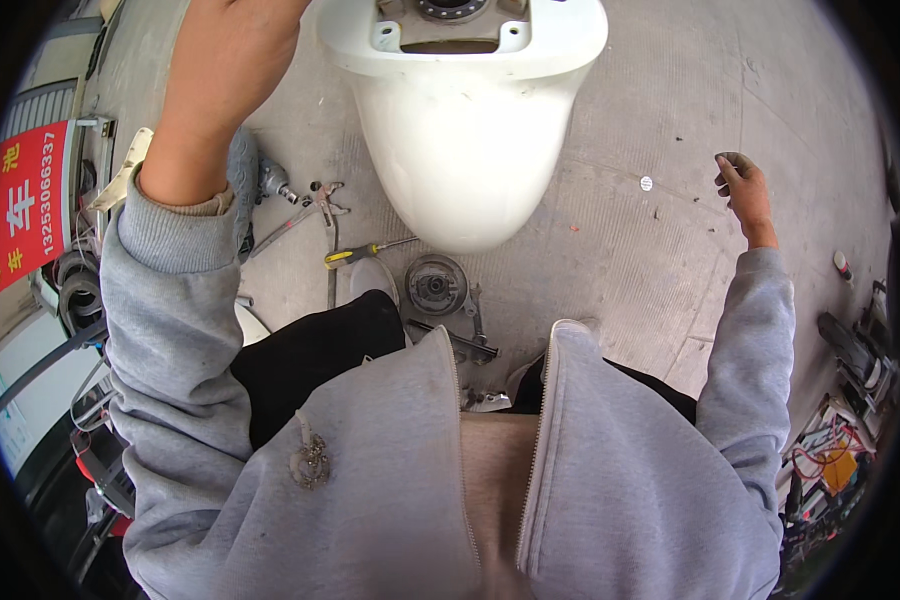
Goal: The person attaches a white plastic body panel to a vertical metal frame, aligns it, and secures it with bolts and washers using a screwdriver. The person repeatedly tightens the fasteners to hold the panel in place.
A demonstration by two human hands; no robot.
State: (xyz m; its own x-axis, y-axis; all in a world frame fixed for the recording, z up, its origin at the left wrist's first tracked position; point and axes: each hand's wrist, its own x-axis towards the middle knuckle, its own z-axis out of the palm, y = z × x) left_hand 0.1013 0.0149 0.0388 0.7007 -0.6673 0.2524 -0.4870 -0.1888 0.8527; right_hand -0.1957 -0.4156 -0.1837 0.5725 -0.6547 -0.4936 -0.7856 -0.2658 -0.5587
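Observation:
A smooth white plastic body shell (460, 140), which looks like part of a scooter, fills the top middle, with an opening and bolt holes at its upper end. Left of it my left hand (232, 60) is raised; its fingers lie beyond the top edge, so their hold is hidden. My right hand (746, 190) hangs out to the right, away from the shell, above the floor. Its fingers, with darkened tips, are curled together; whatever they may hold is too small to make out.
On the floor below the shell lie a round brake drum plate (436, 286), a yellow-handled screwdriver (352, 255), long-handled pliers (295, 222) and a power tool (278, 183). A red sign (25, 205) stands at the left. Cables and parts (830, 450) crowd the right rim.

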